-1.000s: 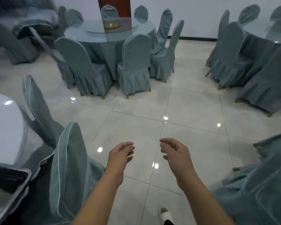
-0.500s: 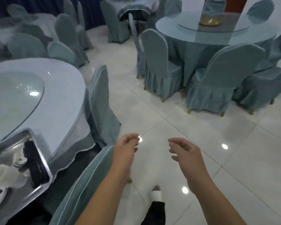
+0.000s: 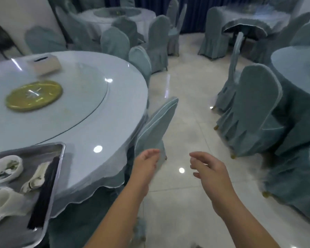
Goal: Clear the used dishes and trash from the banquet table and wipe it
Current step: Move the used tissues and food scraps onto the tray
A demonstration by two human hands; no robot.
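Both bare forearms extended forward, left hand (image 3: 147,162) and right hand (image 3: 210,170) apart at equal height, fingers loosely curled, nothing held in either.

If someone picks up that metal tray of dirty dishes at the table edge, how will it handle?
The rectangular metal tray looks stiff, so it probably won't flex. Loaded with a white bowl and white cups, it is likely heavy and breakable. The black bundle of chopsticks lies loose and may slide if tilted.

blue-covered chairs (image 3: 254,111) stand on the glossy tiled floor (image 3: 186,90) around other round tables (image 3: 115,17).
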